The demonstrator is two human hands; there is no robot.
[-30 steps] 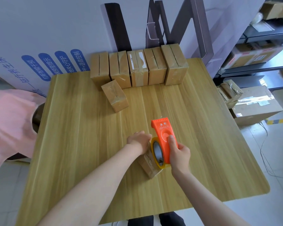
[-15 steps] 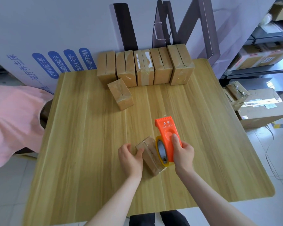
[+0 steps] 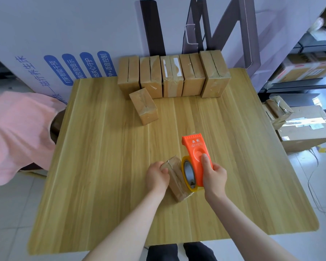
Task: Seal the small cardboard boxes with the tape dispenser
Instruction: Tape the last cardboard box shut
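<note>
A: What do the 2 hands hold?

B: The right hand is wrapped around the orange tape dispenser, thumb pressed on its flat side. Its yellow tape roll faces the left hand and sits against the box.

A: And the left hand?

B: The left hand clasps the small cardboard box, fingers curled over the box's far left corner. The box rests on the table, directly between the 2 hands, touching both the left palm and the roll. Clear tape glints along its top and at its near end.

A: Other boxes?

B: Well beyond the hands, 1 single box lies tilted on the table, ahead and slightly left of the left hand. Just behind it, a row of 5 boxes stands side by side at the table's far edge.

A: Anything else nearby?

B: Far to the left of the left hand, a pink garment hangs past the table's side. Right of the right hand, off the table, larger cartons sit on the floor.
</note>
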